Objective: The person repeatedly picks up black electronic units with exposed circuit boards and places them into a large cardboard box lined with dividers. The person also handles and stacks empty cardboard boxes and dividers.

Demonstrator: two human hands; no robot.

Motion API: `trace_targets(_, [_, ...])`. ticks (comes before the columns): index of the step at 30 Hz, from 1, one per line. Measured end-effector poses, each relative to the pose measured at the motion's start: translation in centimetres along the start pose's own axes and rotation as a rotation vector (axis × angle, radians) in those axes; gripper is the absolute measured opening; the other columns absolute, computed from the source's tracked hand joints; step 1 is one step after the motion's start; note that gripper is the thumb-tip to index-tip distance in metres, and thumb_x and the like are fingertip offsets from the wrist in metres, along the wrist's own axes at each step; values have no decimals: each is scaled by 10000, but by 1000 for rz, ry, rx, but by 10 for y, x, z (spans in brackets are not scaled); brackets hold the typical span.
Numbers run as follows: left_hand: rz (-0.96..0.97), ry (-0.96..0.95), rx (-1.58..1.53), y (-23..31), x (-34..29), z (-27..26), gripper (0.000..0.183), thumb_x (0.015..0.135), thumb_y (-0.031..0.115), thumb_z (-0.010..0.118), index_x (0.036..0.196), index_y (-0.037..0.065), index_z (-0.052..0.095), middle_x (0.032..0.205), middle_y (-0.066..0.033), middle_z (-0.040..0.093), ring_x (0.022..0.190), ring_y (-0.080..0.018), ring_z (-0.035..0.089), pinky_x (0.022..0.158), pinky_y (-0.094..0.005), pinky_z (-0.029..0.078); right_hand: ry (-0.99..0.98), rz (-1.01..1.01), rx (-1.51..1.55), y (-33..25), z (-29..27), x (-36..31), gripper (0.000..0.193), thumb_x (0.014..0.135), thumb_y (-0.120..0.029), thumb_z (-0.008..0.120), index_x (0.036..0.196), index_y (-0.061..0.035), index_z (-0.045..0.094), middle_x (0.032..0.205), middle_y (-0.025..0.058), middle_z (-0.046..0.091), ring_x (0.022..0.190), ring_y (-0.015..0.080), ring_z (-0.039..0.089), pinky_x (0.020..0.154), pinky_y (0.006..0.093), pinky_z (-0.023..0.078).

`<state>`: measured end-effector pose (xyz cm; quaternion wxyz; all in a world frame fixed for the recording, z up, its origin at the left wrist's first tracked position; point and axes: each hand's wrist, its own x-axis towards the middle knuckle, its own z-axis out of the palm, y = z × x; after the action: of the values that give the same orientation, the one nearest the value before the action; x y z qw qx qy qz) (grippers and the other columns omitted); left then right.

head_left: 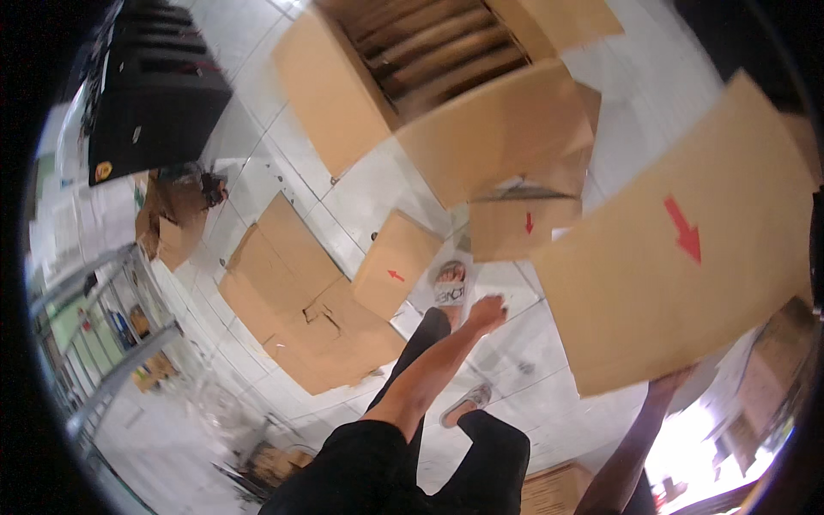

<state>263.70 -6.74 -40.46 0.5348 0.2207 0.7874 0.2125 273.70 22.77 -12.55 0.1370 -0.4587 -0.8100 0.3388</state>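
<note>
At the right, my right hand [674, 380] grips the lower edge of a large flat cardboard sheet [635, 292] with a red arrow on it. The sheet is raised and tilted, and its board partly covers the fingers. Near the middle, my left hand [489, 314] hangs over the tiled floor with its fingers curled in and nothing in them. Ahead of it is a big open cardboard box [489, 146], its flaps folded outward and rows of brown pieces inside. A smaller cardboard piece [397, 262] with a red arrow lies near my foot.
Another flat cardboard sheet [300, 300], with a torn patch, lies on the floor at the left. A black cabinet-like unit [159, 99] stands at the far left. Below it is a metal rack [120, 378]. A closed carton [556, 491] sits by my legs.
</note>
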Motion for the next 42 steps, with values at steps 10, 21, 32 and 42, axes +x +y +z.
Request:
trace_targets(10, [-440,76,-910,-51,48,64,340,859,347,574,1040,59,578,923,-107,605,838,-228,619,704,-426,534,-470,-1121,-223,-321,245,315,390,925,-191,555,1273,-23,498,1223,165,576,1101,258,569,940,360,446])
trace_targets(21, [-383,1122,-2261,7,215,75,513,801,212,745,1224,23,525,1123,-62,599,1015,-186,550,886,-351,433,-892,-1441,-1150,-387,406,354,342,926,-224,564,1208,-31,558,1117,152,604,999,238,591,869,362,473])
trace_targets(32, [-612,1649,-1794,21,-76,-89,325,869,99,654,1139,-59,565,1072,-101,633,940,-176,590,845,-290,464,-1021,-1727,-1229,-417,372,333,118,716,-36,569,742,58,635,896,225,639,922,345,598,855,447,445])
trace_targets(42, [-801,1707,-821,99,-155,-355,367,887,170,618,1132,-94,544,1080,-170,627,973,-245,587,868,-351,452,-1069,-1669,-936,-387,373,367,174,673,-44,607,817,16,683,1223,254,474,1010,363,550,848,444,499])
